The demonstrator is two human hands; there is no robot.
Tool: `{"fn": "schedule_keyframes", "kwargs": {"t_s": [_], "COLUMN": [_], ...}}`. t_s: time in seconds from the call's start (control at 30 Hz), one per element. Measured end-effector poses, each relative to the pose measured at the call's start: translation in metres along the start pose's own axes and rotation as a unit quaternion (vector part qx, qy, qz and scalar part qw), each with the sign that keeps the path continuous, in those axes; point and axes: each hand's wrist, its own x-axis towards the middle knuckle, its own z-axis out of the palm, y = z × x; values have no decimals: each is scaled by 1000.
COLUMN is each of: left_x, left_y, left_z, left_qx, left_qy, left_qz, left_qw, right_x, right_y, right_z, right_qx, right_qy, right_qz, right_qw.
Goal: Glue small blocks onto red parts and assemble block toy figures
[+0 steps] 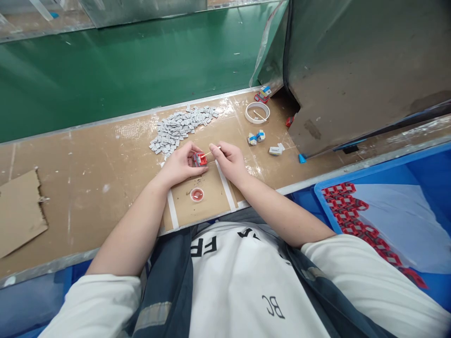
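My left hand [182,164] is closed around a small red and grey plastic part [200,159], held just above the bench. Between the thumb and fingers of my right hand [229,161] is a thin pale stick [212,151], its tip reaching to the red part. Below the hands, a small round dish of reddish stuff [197,195] sits on a taped-off patch of the bench. Just beyond my left hand lies a wide heap of small grey flat pieces [179,127].
A roll of white tape [257,113] lies at the back right near small blue-and-white blocks [256,137] and a white block [275,150]. A metal box [359,70] stands at right. Rows of red parts [347,213] fill part of a blue bin [322,192]. Torn cardboard [21,211] lies left.
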Motion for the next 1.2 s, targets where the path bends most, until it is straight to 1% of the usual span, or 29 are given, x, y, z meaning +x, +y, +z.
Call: {"fn": "schedule_keyframes", "kwargs": {"t_s": [0.23, 0.4, 0.87, 1.0, 1.2], "left_x": [0, 0, -1, -1, -1], "left_y": [-1, 0, 3, 2, 0], "left_z": [0, 0, 1, 0, -1], "left_qx": [-5, 5, 36, 27, -4], "left_qy": [-3, -2, 4, 3, 6], "left_qz": [-2, 2, -2, 2, -1], "left_qw": [1000, 1000, 999, 1000, 1000], "right_x": [-1, 0, 1, 0, -1], "right_y": [0, 0, -1, 0, 1], "right_z": [0, 0, -1, -1, -4], "right_qx": [-6, 1, -4, -16, -5], "right_qy": [-22, -6, 1, 12, 28], "right_qz": [-4, -3, -6, 6, 10], "right_qw": [1000, 1000, 1000, 1000, 1000]}}
